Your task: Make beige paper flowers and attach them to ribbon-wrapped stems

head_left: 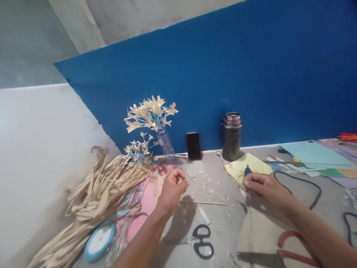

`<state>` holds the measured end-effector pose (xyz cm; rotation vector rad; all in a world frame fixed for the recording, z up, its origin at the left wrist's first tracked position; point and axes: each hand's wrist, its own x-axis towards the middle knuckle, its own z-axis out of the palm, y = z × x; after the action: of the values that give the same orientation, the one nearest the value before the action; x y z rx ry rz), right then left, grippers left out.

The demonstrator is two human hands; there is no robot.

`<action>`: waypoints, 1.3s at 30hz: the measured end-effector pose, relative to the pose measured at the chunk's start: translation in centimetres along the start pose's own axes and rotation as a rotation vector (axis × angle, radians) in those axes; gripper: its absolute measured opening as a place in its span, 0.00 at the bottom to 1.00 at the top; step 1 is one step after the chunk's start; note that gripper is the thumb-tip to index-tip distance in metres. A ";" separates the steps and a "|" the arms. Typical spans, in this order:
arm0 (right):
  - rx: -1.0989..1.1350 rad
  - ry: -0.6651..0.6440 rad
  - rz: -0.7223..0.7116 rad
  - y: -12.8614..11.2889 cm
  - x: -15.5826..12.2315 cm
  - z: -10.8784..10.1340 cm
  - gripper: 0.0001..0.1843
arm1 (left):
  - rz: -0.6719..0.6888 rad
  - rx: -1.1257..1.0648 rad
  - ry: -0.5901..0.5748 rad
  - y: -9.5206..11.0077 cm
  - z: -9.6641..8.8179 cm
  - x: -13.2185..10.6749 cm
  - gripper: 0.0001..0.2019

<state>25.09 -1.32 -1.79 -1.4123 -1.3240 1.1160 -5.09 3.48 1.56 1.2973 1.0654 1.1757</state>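
Note:
My left hand (174, 184) is raised over the table, fingers curled and thumb pressed to them. Whatever may be in that pinch is too small to make out. A thin wooden stick (205, 203) lies just right of it. My right hand (260, 184) has its fingers closed on a dark blue tool with a pointed tip (248, 170); the rest of the tool is hidden. Under the tip lies a yellow paper sheet (255, 164). Small pale husk scraps (204, 185) are scattered between my hands. Black-handled scissors (202, 241) lie nearer me.
Dried husk strips (106, 186) and a blue ribbon roll (100, 241) lie left. Husk flowers (151, 111) stand in a clear bottle (165, 145). Behind are a phone (193, 146) and a dark flask (232, 138). Red-handled shears (288, 261) and a black cable (318, 189) are right.

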 end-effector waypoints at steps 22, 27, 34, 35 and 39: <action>0.019 0.036 0.069 0.2 0.4 -0.3 0.16 | 0.149 0.895 -0.163 -5.2 4.9 9.8 0.09; 0.043 0.025 0.098 0.4 0.6 -0.2 0.16 | 0.064 0.601 -0.113 -4.5 4.0 9.8 0.09; 0.149 -0.127 0.121 1.0 0.3 0.8 0.15 | -0.196 0.066 -0.210 -1.5 2.8 6.6 0.18; 0.149 -0.152 0.125 1.1 0.3 1.0 0.14 | -0.251 -0.043 -0.233 -1.1 2.9 6.1 0.18; 0.024 -0.205 0.104 1.0 0.2 1.1 0.09 | -0.505 -0.519 -0.294 -0.3 4.0 4.6 0.15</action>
<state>24.22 -1.11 -3.00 -1.3911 -1.3868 1.3717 -0.58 7.56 1.65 0.7070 0.7400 0.7727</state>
